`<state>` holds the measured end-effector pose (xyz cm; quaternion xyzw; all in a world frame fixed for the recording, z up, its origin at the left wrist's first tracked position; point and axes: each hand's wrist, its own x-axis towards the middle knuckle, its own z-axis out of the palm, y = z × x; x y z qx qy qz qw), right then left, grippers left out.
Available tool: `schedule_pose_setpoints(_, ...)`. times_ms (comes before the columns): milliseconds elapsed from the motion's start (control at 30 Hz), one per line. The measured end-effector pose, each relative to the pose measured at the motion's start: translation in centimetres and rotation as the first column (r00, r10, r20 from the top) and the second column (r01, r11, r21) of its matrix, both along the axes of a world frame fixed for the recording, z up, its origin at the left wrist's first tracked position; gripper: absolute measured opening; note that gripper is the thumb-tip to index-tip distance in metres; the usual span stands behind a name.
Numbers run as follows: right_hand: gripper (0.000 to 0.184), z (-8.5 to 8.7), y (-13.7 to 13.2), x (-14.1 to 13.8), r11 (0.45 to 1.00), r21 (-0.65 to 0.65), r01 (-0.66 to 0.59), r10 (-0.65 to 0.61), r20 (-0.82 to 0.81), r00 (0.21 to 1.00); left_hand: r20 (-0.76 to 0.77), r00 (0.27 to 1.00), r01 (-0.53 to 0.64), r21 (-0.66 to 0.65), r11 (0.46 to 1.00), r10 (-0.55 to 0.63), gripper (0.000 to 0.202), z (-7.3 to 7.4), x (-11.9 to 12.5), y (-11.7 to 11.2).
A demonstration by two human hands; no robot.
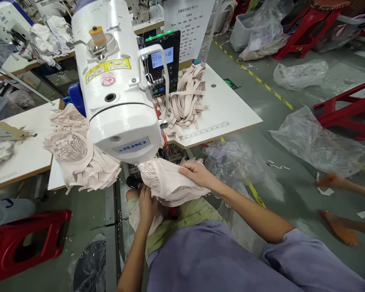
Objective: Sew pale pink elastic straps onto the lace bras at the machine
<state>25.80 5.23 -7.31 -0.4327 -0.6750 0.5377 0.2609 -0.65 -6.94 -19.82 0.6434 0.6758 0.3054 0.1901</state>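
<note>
One pale pink lace piece (170, 182) hung off the front edge of the desk (228, 109), just below the head of the single white sewing machine (115, 81), and both hands were on it. The left hand (147, 205) gripped its lower edge from beneath, fingers curled shut around the cloth. The right hand (197, 173) lay flat on top, fingers stretched out and pressed together, pointing left.

Two heaps of cloth lay on the desk: a stack of lace pieces (76, 150) to the left of the machine and a tangle of pale straps (185, 97) behind it. One yellow thread spool (97, 35) stood on top of the machine, one control panel (164, 61) with a lit screen sat behind it, and one printed chart (188, 24) stood beyond that.

The desk top was white with a wooden edge. The floor (280, 190) was grey-green concrete with a yellow line, strewn with at least three crumpled clear plastic bags (319, 142). Red stools (24, 239) stood at the lower left and at the right. Another person's two bare feet (337, 182) showed at the right edge.
</note>
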Motion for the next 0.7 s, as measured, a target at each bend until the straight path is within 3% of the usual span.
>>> schedule_pose_setpoints(100, 0.056, 0.7, 0.0, 2.6, 1.000, 0.004, 0.026, -0.026, 0.083, 0.996, -0.044, 0.999, 0.011, 0.027, 1.000, -0.010, 0.058, 1.3, -2.2, 0.6)
schedule_pose_setpoints(167, 0.057, 0.9, -0.2, 5.8, 0.993, 0.003, 0.121, -0.119, 0.200, 0.973, -0.087, 0.995, -0.044, 0.107, 0.993, 0.054, 0.060, 2.1, -2.2, 0.5)
schedule_pose_setpoints(267, 0.057, 0.0, -0.4, 11.6, 0.965, 0.029, 0.261, -0.246, 0.455, 0.856, -0.181, 0.982, -0.024, 0.186, 0.982, 0.058, 0.056, 2.8, 0.9, -0.5)
schedule_pose_setpoints(333, 0.055, -1.4, -0.2, 14.6, 0.971, 0.048, 0.236, -0.211, 0.639, 0.740, -0.183, 0.978, 0.115, 0.081, 0.990, -0.099, 0.053, 2.9, 3.7, -1.4)
schedule_pose_setpoints(400, 0.052, -3.3, 0.2, 15.7, 0.983, 0.089, 0.159, -0.171, 0.757, 0.630, -0.055, 0.983, 0.175, -0.019, 0.984, -0.176, 0.056, 2.5, 5.3, -2.3)
schedule_pose_setpoints(467, 0.053, -5.3, 0.0, 14.2, 0.966, 0.250, 0.069, -0.240, 0.758, 0.607, 0.115, 0.993, 0.048, -0.127, 0.991, -0.034, 0.053, 1.8, 4.8, -3.6)
schedule_pose_setpoints(533, 0.059, -6.9, -0.7, 10.7, 0.895, 0.445, -0.012, -0.309, 0.640, 0.704, 0.188, 0.951, -0.193, -0.256, 0.947, 0.244, 0.040, 0.9, 2.1, -5.4)
schedule_pose_setpoints(600, 0.061, -8.3, -1.9, 6.2, 0.848, 0.522, -0.087, -0.232, 0.516, 0.825, 0.136, 0.870, -0.406, -0.350, 0.844, 0.475, 0.037, -0.1, -1.8, -7.4)
schedule_pose_setpoints(700, 0.063, -10.4, -3.5, 0.3, 0.858, 0.477, -0.192, -0.065, 0.471, 0.880, 0.011, 0.711, -0.596, -0.522, 0.610, 0.704, 0.039, -1.5, -6.9, -10.2)
